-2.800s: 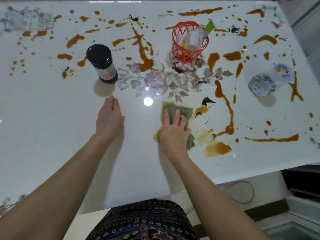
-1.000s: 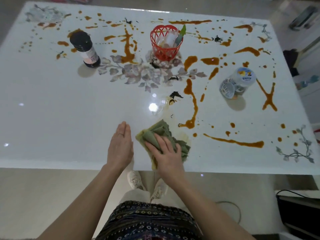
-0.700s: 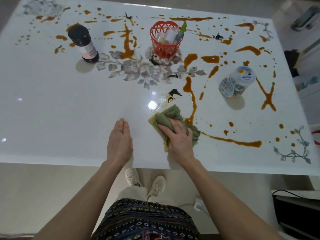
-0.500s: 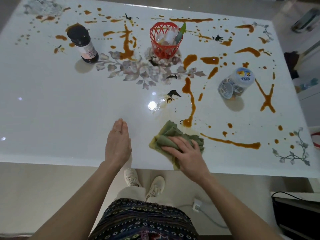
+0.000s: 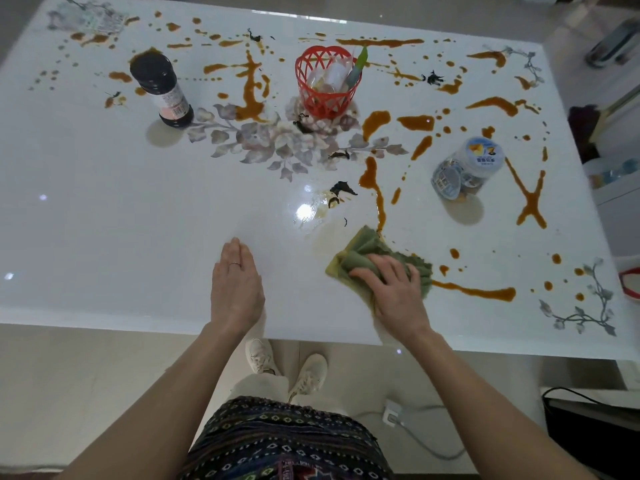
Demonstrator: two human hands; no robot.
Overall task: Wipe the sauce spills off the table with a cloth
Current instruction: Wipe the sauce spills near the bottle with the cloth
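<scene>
Now the right hand (image 5: pixel 394 292) presses flat on one cloth (image 5: pixel 360 252); left hand (image 5: pixel 235 289) lies flat.

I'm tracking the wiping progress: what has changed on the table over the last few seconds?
The right hand, pressing the cloth, slid right along the near edge to the left end of the long streak. The brown puddle near that edge is wiped away. The left hand stays flat on the table; the bottle, red basket and jar are unmoved.
</scene>
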